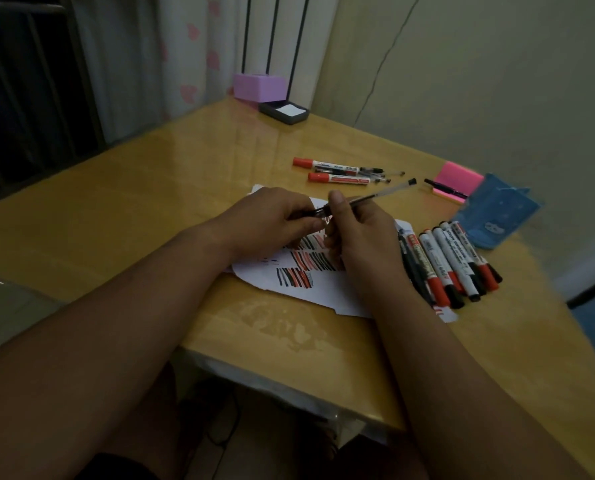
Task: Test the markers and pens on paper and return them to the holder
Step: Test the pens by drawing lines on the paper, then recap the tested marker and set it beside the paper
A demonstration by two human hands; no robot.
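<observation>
Dim and grainy throughout, with soft glare on the glossy tabletop (171,174) toward the far left, deep shadow beneath its near edge, wide-angle bending at the edges, and slight blur over the whole view.

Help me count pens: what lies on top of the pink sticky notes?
One black pen lies across the pink sticky notes. The blue holder hides part of the pad's right side, so anything there is unseen.

Pen (375,195), clear with a black end, held slantwise above the paper (324,294), a white sheet hatched with red and black strokes. Marker row (452,263), red and black caps, lies just right; marker pair (334,169) farther back; blue holder (497,209) at right.
</observation>
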